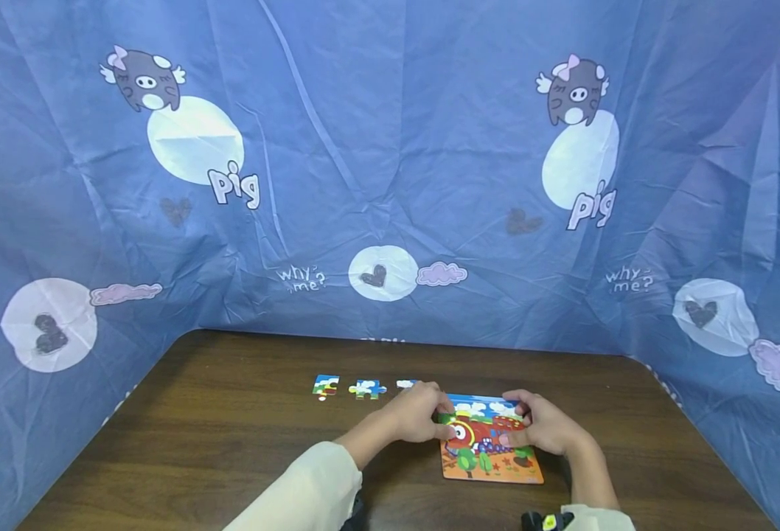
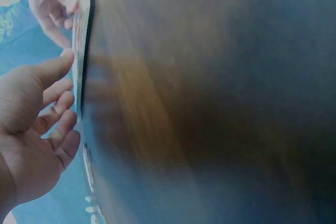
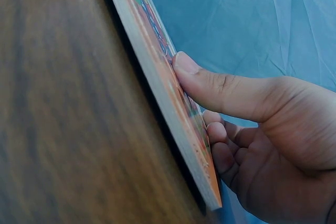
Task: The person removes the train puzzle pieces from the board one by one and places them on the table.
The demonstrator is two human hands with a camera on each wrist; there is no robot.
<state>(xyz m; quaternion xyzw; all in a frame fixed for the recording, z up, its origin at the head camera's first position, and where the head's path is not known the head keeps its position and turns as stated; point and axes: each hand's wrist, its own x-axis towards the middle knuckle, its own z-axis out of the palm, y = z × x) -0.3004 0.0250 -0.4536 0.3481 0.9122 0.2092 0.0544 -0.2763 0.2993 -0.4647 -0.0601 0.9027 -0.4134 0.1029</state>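
Observation:
A square jigsaw puzzle [image 1: 493, 470] with a red cartoon train, green trees and orange ground lies on the wooden table. My left hand [image 1: 418, 413] is at its upper left side, thumb tip on the picture by the train's face. From the right, my right hand [image 1: 544, 425] rests its thumb on the train's middle, other fingers bent near the upper right edge. The right wrist view shows the thumb [image 3: 210, 85] pressing the picture and the puzzle's pale edge [image 3: 173, 119] low over the table. In the left wrist view, the left fingers [image 2: 62, 103] are loosely bent beside the board.
Left of the puzzle lie two loose jigsaw pieces [image 1: 367, 389] in blue, white and green, and a third piece [image 1: 406, 383] partly hidden by the left hand. A blue cloth [image 1: 390, 184] with pig prints hangs around the brown table [image 1: 231, 413].

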